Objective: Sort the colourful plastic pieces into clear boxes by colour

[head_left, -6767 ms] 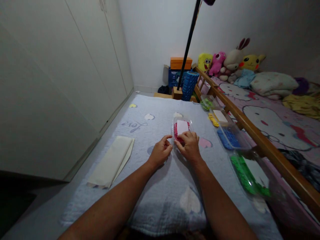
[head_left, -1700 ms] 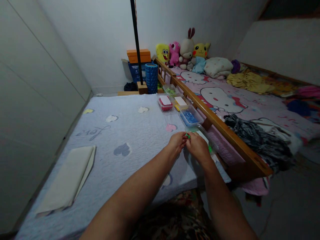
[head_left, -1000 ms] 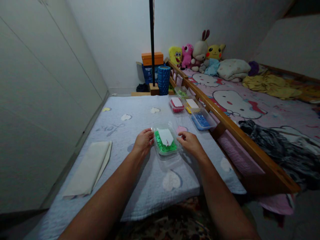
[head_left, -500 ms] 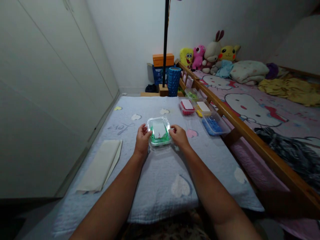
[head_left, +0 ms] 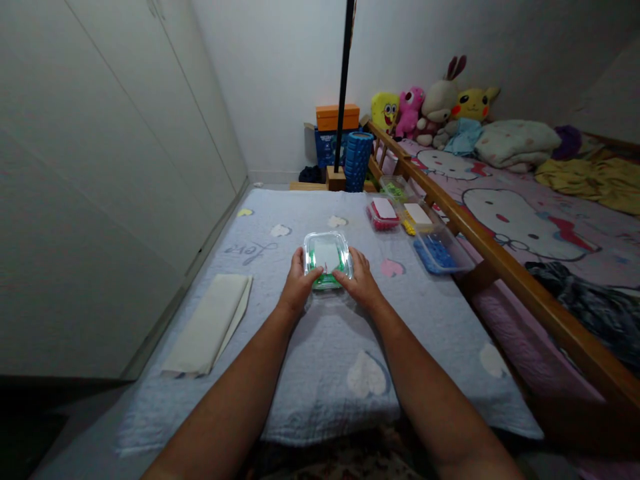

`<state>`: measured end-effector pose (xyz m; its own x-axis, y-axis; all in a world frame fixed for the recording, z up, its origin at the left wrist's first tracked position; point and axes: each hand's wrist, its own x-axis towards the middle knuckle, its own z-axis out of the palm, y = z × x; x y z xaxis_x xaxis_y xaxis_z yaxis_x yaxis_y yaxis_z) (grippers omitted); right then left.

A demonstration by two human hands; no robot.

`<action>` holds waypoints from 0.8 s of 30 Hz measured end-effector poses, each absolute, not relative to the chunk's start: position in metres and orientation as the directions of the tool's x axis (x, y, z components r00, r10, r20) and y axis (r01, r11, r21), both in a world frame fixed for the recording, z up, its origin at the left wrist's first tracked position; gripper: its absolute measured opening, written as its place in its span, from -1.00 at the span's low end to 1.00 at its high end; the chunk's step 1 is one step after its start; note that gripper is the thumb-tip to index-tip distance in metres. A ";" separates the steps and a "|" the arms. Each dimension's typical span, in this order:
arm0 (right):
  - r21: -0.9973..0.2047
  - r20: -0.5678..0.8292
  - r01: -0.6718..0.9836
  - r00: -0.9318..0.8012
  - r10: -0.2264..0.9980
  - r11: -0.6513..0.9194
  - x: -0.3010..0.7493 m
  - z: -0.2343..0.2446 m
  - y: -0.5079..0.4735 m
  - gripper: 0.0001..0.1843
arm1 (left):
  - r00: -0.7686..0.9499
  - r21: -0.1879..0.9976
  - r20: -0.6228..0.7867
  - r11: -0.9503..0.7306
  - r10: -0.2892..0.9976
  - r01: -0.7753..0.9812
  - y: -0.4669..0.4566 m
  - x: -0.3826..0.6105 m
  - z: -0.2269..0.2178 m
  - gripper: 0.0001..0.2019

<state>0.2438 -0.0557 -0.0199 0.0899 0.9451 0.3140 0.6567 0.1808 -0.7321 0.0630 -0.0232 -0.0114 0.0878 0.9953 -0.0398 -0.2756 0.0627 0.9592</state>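
1. Green box (head_left: pixel 327 259) has shifted since approx 1.7 s ago, from beside the bed rail (head_left: pixel 453 207) to the middle of the heart-print cloth (head_left: pixel 325 393); vs. 0.5 s ago, both thumbs have come in over its near edge.
2. L hand (head_left: pixel 298 283): grasping the green box, fingers along its L side, thumb on top nr the L corner.
3. R hand (head_left: pixel 363 280): mirrors that, gripping the R side, thumb on top nr the R corner. Small gap btwn the 2 thumb tips.
4. On my feed it's clear plastic w/ green pcs inside & a white card (head_left: pixel 327 251) above them; glare on top. I can't tell if its base is touching the cloth.
5. 4 other clear boxes sit along the R edge by the rail: light-green box (head_left: pixel 397 189) farthest, red box (head_left: pixel 384 217) nearer & to its L, yellow box (head_left: pixel 417 217) just R of red, blue box (head_left: pixel 440 252) closest to me.
6. Cream folded sheet (head_left: pixel 213 323) lies on the cloth's L side, well apart from the L hand.
7. Beyond the far edge I see a black pole (head_left: pixel 344 87), blue roller (head_left: pixel 359 160) & orange box (head_left: pixel 337 117); plush toys (head_left: pixel 410 110) line the bed's far end.
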 end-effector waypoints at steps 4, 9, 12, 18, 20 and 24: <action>-0.709 0.319 0.679 0.069 0.945 0.189 0.239 -0.020 -0.056 -0.08 | 0.049 0.968 -0.017 0.029 0.999 -0.248 -0.025 0.064 -0.014 -0.16; -0.806 0.319 0.561 0.145 0.937 0.187 0.239 -0.023 -0.053 -0.09 | 0.027 0.977 0.004 0.002 1.000 -0.213 -0.024 0.064 -0.014 -0.16; -0.899 0.239 0.426 0.277 0.931 0.104 0.244 -0.023 -0.041 -0.17 | 0.034 0.978 0.015 -0.007 0.999 -0.207 -0.024 0.065 -0.015 -0.17; -0.920 0.073 0.386 0.329 0.941 -0.063 0.254 -0.009 0.005 -0.51 | 0.067 0.982 0.040 -0.027 0.997 -0.187 -0.023 0.064 -0.017 -0.17; -0.921 0.067 0.386 0.289 0.955 -0.053 0.254 -0.004 0.017 -0.58 | 0.064 0.984 0.045 -0.033 0.997 -0.172 -0.023 0.063 -0.017 -0.18; -0.917 0.119 0.398 0.275 0.954 0.000 0.253 0.001 0.027 -0.62 | 0.066 0.982 0.034 -0.022 0.997 -0.186 -0.024 0.064 -0.014 -0.18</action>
<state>0.2531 0.0273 0.0007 0.2752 0.9540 0.1192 0.3982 -0.0002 -0.9173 0.0635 -0.0235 -0.0139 0.0663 0.9972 0.0345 -0.1858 -0.0216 0.9823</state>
